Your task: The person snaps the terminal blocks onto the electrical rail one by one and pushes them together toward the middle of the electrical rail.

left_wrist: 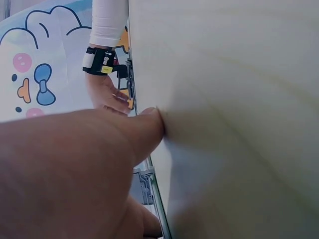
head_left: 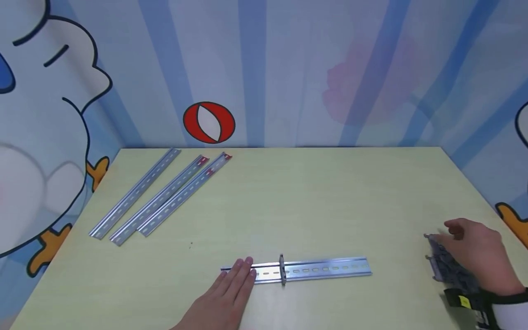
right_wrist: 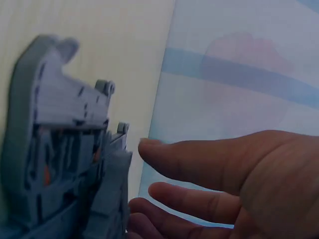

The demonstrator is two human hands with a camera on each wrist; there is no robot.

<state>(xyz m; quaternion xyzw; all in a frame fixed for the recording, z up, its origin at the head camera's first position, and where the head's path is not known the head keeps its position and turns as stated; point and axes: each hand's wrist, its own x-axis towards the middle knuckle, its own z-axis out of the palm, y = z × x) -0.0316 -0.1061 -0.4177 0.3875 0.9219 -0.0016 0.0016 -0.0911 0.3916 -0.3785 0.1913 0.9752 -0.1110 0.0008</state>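
The right grip [head_left: 480, 256] is loosely parted, thumb and fingers gently bent with a gap between them; it has hold of nothing that shows, and whether its fingertips touch the cluster of grey plastic pieces [head_left: 440, 261] just beside it I cannot tell. Those pieces stand close together near the right edge of the surface [head_left: 330, 197], orange bits visible inside them from the right wrist. The left grip [head_left: 222, 298] lies flat, fingers extended across a slotted metal rail [head_left: 326, 269] near its left end, pinching nothing. A thin grey piece [head_left: 282, 271] sits crosswise on that rail, right of the fingers, jutting past both long edges. Farther off, at the upper left, three more rails [head_left: 134, 195] lie slanted, two marked red toward their far ends. Behind rises a blue-striped cartoon backdrop [head_left: 280, 73].
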